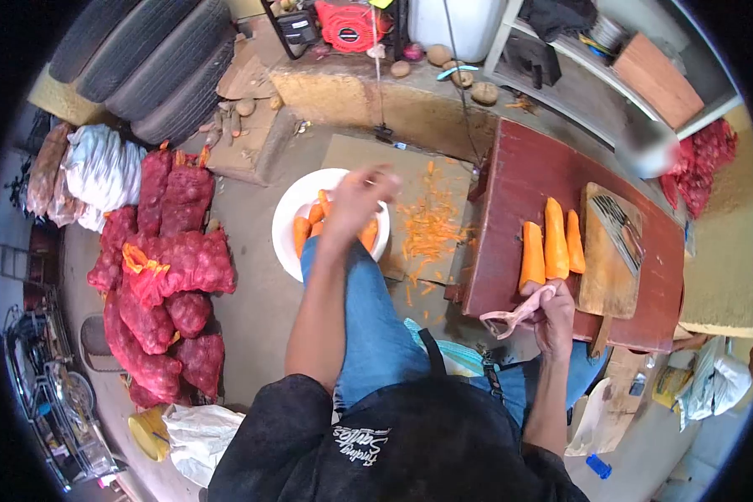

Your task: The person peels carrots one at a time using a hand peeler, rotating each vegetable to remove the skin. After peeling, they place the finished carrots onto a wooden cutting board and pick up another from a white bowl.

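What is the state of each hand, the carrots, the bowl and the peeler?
left hand: reaching into the bowl, on the carrots
right hand: closed around the peeler
peeler: held, off the table
white bowl: holds carrots
three carrots: peeled, lying on the red table

I see a matt plastic peeler (510, 318), a smooth white plastic bowl (293, 219), a worn wooden cutting board (604, 280), and red mesh sacks (176, 268).

Red mesh sacks (171, 276) piled beside white sacks (100, 167) (tyres (155, 58) stacked behind); potatoes (439, 55) on ledge.
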`<state>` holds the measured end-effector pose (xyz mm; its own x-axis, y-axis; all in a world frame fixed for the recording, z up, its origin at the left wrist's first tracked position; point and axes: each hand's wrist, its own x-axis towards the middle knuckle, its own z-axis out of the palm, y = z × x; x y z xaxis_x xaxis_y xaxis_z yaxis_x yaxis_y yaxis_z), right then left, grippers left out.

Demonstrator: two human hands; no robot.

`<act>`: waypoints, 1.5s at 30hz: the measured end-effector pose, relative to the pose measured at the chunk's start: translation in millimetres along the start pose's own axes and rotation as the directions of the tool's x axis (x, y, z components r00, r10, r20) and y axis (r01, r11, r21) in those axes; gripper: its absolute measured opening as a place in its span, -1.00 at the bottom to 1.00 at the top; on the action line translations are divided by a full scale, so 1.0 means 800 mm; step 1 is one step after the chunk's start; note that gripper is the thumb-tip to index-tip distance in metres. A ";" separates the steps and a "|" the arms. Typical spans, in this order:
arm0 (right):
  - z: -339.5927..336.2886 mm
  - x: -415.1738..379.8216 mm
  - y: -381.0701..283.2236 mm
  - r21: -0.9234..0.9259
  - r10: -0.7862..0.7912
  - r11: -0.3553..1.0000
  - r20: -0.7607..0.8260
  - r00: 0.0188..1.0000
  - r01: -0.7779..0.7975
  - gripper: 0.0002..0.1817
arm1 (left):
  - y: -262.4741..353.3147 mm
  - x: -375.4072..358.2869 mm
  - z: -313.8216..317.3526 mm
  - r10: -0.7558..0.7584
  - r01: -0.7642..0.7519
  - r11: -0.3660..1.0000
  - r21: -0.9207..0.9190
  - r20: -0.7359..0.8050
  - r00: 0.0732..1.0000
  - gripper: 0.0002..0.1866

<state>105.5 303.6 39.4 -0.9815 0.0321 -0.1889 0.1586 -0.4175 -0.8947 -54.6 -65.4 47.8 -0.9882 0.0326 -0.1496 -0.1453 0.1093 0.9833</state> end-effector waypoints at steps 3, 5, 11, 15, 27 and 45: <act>0.028 0.021 0.001 -0.121 0.073 0.991 0.074 0.995 -0.064 -0.72 | -0.020 0.008 -0.086 -0.100 0.016 0.957 -0.289 -0.281 0.955 -0.58; 0.041 0.035 0.009 -0.125 0.063 0.991 0.096 0.993 -0.051 -0.71 | -0.095 0.027 -0.133 -0.208 0.121 0.961 -0.249 -0.358 0.910 -0.68; 0.057 0.048 0.014 -0.337 0.087 0.939 0.050 0.995 -0.065 -0.74 | -0.371 0.039 -0.177 -0.264 0.364 0.896 0.254 -0.354 0.897 -0.69; 0.068 0.046 -0.001 -0.483 0.147 0.868 0.033 0.989 -0.112 -0.75 | -0.417 0.049 -0.146 -0.048 0.275 0.826 0.492 -0.426 0.904 -0.38; 0.101 0.050 0.025 -0.258 0.267 0.927 -0.061 0.962 -0.274 -0.71 | -0.427 0.100 -0.128 -0.109 0.377 0.564 0.735 -0.386 0.916 -0.24; 0.097 0.060 0.034 -0.189 0.061 0.981 0.068 0.996 -0.047 -0.72 | -0.144 0.048 -0.154 0.234 -0.023 0.882 0.471 -0.395 0.889 -0.37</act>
<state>54.5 223.4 37.2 -0.9750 -0.0554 -0.2152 0.2222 -0.2392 -0.9452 -81.9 -199.4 -58.3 -0.9311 -0.3376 0.1378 -0.0825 0.5632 0.8222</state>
